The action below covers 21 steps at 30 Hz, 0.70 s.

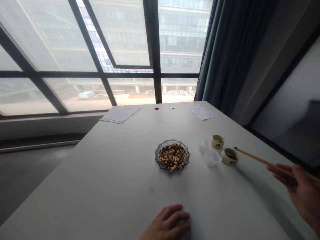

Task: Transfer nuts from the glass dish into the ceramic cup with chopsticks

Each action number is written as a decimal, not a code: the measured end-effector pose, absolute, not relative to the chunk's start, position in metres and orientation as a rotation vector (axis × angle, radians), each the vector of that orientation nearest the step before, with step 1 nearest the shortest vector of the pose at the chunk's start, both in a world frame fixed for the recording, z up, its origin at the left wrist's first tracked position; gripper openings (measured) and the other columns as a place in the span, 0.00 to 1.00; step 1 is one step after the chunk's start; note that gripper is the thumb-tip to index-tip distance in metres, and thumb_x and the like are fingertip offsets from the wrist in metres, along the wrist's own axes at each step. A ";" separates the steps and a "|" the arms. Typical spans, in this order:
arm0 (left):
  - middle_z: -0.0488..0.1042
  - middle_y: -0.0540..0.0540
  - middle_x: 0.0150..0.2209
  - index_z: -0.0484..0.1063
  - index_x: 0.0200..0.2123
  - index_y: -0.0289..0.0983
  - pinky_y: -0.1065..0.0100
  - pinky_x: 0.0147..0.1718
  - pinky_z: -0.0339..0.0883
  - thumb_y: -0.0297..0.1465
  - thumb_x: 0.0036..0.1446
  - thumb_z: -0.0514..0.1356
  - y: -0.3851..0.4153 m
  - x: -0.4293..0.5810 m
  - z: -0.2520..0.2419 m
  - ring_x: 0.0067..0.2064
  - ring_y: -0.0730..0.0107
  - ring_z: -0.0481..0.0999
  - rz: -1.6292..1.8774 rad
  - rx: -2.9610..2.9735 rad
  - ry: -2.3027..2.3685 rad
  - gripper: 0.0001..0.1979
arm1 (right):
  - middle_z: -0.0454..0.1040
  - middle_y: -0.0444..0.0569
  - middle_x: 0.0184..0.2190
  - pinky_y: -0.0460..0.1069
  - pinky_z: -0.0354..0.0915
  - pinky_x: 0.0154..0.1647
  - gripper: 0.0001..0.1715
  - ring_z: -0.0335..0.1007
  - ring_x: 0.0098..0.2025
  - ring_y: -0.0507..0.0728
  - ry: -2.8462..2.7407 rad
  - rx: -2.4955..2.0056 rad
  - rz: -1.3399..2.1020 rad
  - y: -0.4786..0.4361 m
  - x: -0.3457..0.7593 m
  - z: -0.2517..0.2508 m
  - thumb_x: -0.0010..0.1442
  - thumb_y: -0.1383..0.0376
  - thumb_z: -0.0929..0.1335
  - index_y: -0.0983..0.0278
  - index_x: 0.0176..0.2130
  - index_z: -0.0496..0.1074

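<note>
From the head camera, we look down a long white table [100, 190] toward a large window [125, 40]. Our right hand [300, 185] comes in at the right edge, pinching a pair of wooden chopsticks [265, 162] between the thumb and fingers. The chopsticks reach left, and their tips point at a cream ceramic cup [229, 156] and end just beside it, apparently not touching. Our left hand [166, 221] rests on the tabletop at the bottom edge, fingers pressed together and slightly curved, holding nothing.

Between the hands, a cut-glass dish [156, 156] sits near the table's middle, heaped with shelled nuts [172, 156] and some darker bits. To its right are two small clear plastic cups [203, 145], with the second [212, 158] nearer to us. Just beyond them, a second ceramic cup [217, 141] stands close to the first. Each ceramic cup has a dark brushed mark on its side. The mark on the farther one looks like a Chinese character, but we cannot read either with certainty.

At the far end lie two sets of papers [120, 114] [202, 112], their print too small to read. Beyond the table hangs a dark teal curtain [225, 50], and an office building [182, 33] shows through the glass.
</note>
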<state>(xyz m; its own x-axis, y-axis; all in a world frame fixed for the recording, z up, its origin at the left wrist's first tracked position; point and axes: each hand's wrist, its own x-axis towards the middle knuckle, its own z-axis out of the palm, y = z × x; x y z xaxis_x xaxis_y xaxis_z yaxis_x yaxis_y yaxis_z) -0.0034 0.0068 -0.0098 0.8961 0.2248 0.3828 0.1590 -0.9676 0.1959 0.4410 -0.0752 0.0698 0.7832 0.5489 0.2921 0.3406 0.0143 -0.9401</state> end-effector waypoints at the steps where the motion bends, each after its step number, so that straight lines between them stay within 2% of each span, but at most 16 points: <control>1: 0.77 0.46 0.55 0.72 0.54 0.40 0.69 0.61 0.65 0.35 0.71 0.59 0.007 -0.004 -0.010 0.63 0.64 0.69 0.606 2.904 0.293 0.12 | 0.81 0.58 0.31 0.60 0.80 0.43 0.19 0.83 0.36 0.70 -0.618 -1.551 0.233 -0.078 0.439 0.063 0.62 0.44 0.69 0.52 0.31 0.79; 5: 0.76 0.45 0.56 0.71 0.56 0.40 0.68 0.61 0.66 0.36 0.69 0.60 0.008 -0.005 -0.009 0.64 0.62 0.68 0.576 2.895 0.280 0.14 | 0.82 0.56 0.32 0.60 0.79 0.46 0.20 0.83 0.36 0.67 -0.498 -1.507 0.321 -0.079 0.428 0.049 0.57 0.46 0.73 0.60 0.34 0.80; 9: 0.76 0.45 0.57 0.71 0.55 0.40 0.67 0.61 0.67 0.36 0.70 0.59 0.007 -0.005 -0.009 0.63 0.62 0.69 0.577 2.871 0.292 0.14 | 0.82 0.55 0.32 0.53 0.80 0.40 0.22 0.83 0.35 0.62 -0.596 -1.520 0.301 -0.078 0.425 0.052 0.59 0.46 0.73 0.62 0.36 0.80; 14: 0.75 0.46 0.58 0.70 0.56 0.40 0.64 0.62 0.66 0.37 0.71 0.57 0.006 -0.003 -0.011 0.63 0.60 0.69 0.532 2.864 0.297 0.14 | 0.83 0.54 0.32 0.48 0.80 0.36 0.19 0.83 0.33 0.59 -0.679 -1.441 0.240 -0.070 0.404 0.078 0.62 0.49 0.72 0.62 0.36 0.81; 18: 0.75 0.45 0.58 0.70 0.56 0.40 0.65 0.62 0.66 0.38 0.71 0.58 0.007 -0.003 -0.011 0.63 0.61 0.68 0.527 2.887 0.278 0.15 | 0.84 0.55 0.35 0.50 0.80 0.34 0.18 0.83 0.35 0.62 -0.865 -1.355 0.385 -0.041 0.355 0.102 0.61 0.51 0.74 0.63 0.39 0.82; 21: 0.76 0.47 0.56 0.71 0.55 0.40 0.68 0.62 0.64 0.37 0.71 0.58 0.007 -0.002 -0.011 0.63 0.64 0.68 0.594 2.903 0.285 0.13 | 0.84 0.54 0.34 0.53 0.80 0.35 0.19 0.83 0.35 0.62 -1.066 -1.286 0.534 -0.005 0.309 0.108 0.62 0.50 0.73 0.63 0.38 0.81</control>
